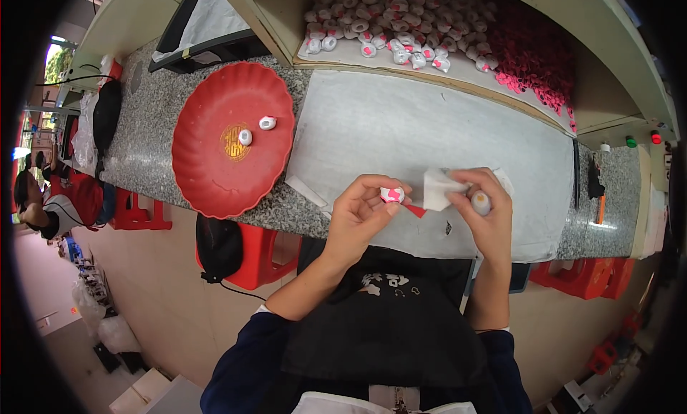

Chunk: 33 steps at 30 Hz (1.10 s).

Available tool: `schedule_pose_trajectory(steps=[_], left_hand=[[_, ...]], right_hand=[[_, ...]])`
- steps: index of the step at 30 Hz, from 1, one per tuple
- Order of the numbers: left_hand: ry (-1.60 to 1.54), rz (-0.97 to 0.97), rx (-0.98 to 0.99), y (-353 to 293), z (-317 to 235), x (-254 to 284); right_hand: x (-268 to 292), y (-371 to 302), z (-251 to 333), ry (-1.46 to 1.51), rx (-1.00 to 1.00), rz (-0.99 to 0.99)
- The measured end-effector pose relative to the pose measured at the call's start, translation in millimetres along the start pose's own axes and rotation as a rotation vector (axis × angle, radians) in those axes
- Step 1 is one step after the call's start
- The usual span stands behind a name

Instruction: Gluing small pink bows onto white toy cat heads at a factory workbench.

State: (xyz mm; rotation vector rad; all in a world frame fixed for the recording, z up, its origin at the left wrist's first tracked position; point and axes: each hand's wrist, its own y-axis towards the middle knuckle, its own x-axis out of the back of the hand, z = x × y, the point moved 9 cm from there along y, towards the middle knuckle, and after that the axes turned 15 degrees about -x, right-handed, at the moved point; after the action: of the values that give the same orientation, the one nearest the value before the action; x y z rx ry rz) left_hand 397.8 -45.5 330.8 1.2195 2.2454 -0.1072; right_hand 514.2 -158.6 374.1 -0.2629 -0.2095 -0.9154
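A small white-and-pink piece (391, 195) is pinched between thumb and fingertips of the left hand (354, 215), over the pale work sheet (372, 128)! By the curled right hand (494, 212), a blurred white square (435, 191) is pinched, paper or cloth cannot be told, while a white rounded object (481, 202) is tucked in its palm. Two white pieces (268, 123) are cradled in the red scalloped dish (204, 160); similar pieces (397, 17) are heaped on the shelf (458, 73)
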Motion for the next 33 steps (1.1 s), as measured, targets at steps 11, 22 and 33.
schedule_pose_trajectory(steps=[11, 22, 33], left_hand=[[-0.005, -0.135, 0.042, 2, 6, 18], [0.049, -0.109, 0.036, -1, 5, 9], [0.039, -0.084, 0.051, -1, 10, 10]], right_hand=[[263, 19, -117, 0.766, 0.025, -0.936], [310, 69, -139, 0.544, -0.033, -1.080], [313, 66, -136, 0.495, 0.016, -1.101]])
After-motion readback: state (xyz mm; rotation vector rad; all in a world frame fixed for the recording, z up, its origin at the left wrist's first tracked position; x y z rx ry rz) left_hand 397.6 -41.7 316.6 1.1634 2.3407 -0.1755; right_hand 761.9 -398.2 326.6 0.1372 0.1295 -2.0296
